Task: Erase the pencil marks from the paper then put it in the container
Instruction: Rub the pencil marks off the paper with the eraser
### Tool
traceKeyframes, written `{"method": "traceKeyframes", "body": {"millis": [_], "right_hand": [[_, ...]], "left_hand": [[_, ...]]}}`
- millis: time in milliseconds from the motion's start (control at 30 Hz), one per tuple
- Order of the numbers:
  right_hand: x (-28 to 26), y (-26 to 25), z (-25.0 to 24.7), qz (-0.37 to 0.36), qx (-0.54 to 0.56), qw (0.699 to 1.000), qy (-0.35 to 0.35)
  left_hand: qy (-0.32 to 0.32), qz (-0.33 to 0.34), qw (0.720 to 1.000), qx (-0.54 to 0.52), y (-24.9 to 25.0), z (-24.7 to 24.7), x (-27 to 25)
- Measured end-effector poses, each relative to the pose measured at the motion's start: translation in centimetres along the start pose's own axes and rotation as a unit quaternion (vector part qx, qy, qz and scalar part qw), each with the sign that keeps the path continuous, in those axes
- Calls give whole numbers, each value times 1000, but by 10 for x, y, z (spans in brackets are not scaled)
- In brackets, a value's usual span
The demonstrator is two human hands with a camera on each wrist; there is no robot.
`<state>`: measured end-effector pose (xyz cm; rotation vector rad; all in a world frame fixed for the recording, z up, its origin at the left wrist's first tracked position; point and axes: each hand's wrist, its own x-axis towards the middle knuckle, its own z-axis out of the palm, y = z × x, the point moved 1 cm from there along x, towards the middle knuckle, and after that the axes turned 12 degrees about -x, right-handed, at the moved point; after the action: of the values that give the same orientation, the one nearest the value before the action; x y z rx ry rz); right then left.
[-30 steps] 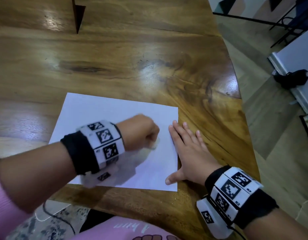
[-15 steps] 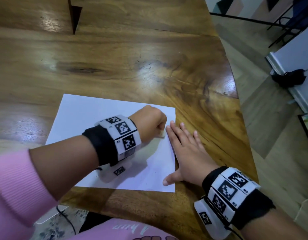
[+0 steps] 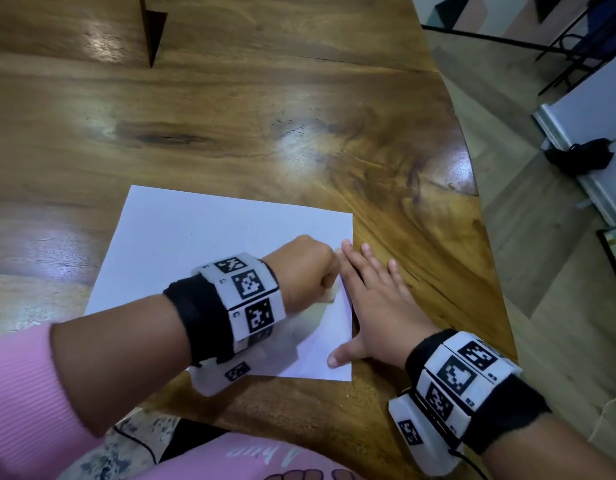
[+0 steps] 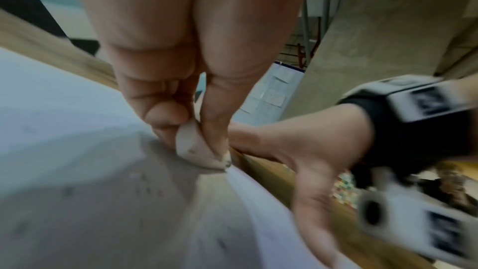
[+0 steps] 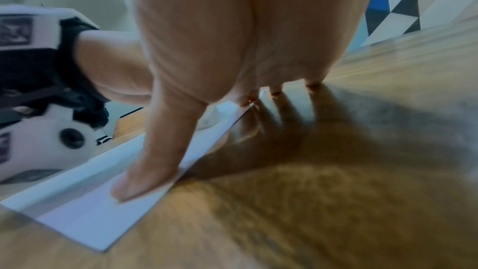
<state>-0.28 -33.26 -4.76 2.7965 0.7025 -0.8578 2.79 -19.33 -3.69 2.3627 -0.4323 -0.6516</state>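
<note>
White paper (image 3: 209,244) lies flat on the wooden table (image 3: 265,116), near its front edge. The left hand (image 3: 306,268), fingers curled, pinches a pale eraser (image 4: 194,148) against the sheet close to its right edge. The right hand (image 3: 379,306) lies flat with fingers extended just beside it, thumb (image 5: 145,171) pressing the paper's right margin, the other fingers on bare wood.

Left hand (image 3: 308,271) fisted on eraser (image 3: 329,296) against paper (image 3: 202,237); right hand (image 3: 376,306) lay flat across paper's right edge, wooden table (image 3: 265,116).
</note>
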Motion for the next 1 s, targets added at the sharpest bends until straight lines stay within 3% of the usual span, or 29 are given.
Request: {"method": "traceKeyframes", "body": {"millis": [67,233,400,567,667,733,900,1000], "right_hand": [[-1,0,0,0,2,1000,2],[0,0,1,-1,-1,1000,5],[-1,1,1,-4,8,1000,8],[-1,1,2,-3,6,1000,12],[-1,1,2,-4,9,1000,12],[-1,0,1,-3,11,1000,12],[-2,1,1,-3,9,1000,11],[-2,1,1,-2,11,1000,8]], "left_hand": [[-22,-1,1000,1,1,2,-6],[63,-23,998,-13,3,-10,11],[-63,27,998,15,2,4,-9],[-17,45,999,9,-4,7,-17],[-93,59,994,-16,-7,22,-39],[-115,19,992,-43,-9,18,-42],[-17,57,998,37,-11,4,-28],[-93,72,993,22,-17,13,-46]]}}
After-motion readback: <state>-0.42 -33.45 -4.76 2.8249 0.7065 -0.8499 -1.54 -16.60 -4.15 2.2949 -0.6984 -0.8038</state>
